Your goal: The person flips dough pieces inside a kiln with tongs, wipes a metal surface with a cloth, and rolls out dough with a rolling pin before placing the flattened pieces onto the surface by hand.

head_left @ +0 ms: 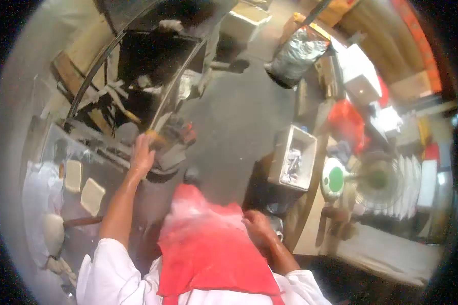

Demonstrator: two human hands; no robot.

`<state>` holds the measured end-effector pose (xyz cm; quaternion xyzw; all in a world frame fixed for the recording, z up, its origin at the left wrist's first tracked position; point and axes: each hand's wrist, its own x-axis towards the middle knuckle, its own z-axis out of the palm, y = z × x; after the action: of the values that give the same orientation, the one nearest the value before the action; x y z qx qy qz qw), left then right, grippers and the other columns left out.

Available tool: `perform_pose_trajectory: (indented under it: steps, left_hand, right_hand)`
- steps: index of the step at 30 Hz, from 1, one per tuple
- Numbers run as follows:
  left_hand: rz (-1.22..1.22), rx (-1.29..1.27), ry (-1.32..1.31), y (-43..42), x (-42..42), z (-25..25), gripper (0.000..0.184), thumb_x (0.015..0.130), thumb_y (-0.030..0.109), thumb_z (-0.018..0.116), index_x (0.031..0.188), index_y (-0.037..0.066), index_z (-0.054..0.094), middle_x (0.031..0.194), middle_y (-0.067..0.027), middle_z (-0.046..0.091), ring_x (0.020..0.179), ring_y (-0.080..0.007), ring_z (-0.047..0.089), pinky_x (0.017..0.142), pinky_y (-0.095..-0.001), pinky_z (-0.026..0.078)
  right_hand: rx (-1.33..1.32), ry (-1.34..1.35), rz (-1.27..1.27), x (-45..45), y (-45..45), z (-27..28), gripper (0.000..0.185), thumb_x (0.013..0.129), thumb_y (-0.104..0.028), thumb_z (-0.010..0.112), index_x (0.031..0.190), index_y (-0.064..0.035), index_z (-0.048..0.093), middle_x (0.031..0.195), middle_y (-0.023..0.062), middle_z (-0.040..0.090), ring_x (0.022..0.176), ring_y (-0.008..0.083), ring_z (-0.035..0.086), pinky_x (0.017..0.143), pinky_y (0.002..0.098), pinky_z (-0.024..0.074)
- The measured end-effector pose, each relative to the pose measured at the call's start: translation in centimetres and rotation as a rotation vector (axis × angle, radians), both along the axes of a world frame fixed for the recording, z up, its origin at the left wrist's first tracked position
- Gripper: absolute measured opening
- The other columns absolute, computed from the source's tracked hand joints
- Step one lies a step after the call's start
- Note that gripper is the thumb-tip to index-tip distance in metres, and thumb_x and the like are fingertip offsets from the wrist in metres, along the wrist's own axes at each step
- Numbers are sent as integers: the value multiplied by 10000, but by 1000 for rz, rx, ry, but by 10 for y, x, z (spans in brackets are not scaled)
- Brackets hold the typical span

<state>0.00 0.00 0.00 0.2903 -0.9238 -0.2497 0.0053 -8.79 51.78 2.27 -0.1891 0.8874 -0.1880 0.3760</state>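
Note:
My left hand (143,155) reaches forward on the left with its fingers closed. A long thin pole (170,94) slants up and away from it, beside a dark open pit or box. A blurred orange-yellow piece sits at the fist; I cannot tell whether it belongs to the pole. My right hand (259,223) is low, at the right edge of my red apron (213,254). Its fingers are curled, and whatever may be in them is hidden.
Two pale blocks (92,197) lie on the metal surface at left. A grey floor (234,117) runs ahead. On the right stand a white foam box (310,162), a green-and-white round item (334,178), a fan (379,180) and a silvery sack (297,56).

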Motion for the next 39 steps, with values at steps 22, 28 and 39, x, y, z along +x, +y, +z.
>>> perform_pose_trajectory:
  steps: [22,28,39]
  left_hand:
    - [-79,-84,-362,-44,-210,58,417,802,395,827,968,57,649,894,-188,694,885,-430,694,744,-528,545]
    - [-64,-159,66,35,-384,179,376,856,336,807,924,48,576,853,-165,622,789,-417,639,692,-489,516]
    - [-189,390,445,48,-521,101,189,846,106,789,875,18,625,887,-154,591,817,-357,647,666,-429,520]
  right_hand:
    - [-36,-57,-184,-340,-44,-71,431,905,-361,700,1112,15,732,1089,231,751,1038,358,728,916,426,560]
    - [-359,-84,-158,-513,-150,-21,536,963,-448,685,1246,8,690,1179,198,742,1102,326,712,952,418,549]
    - [-938,-1242,-474,-588,-364,58,750,972,-597,649,1508,-110,455,1173,66,636,1090,221,607,965,423,525]
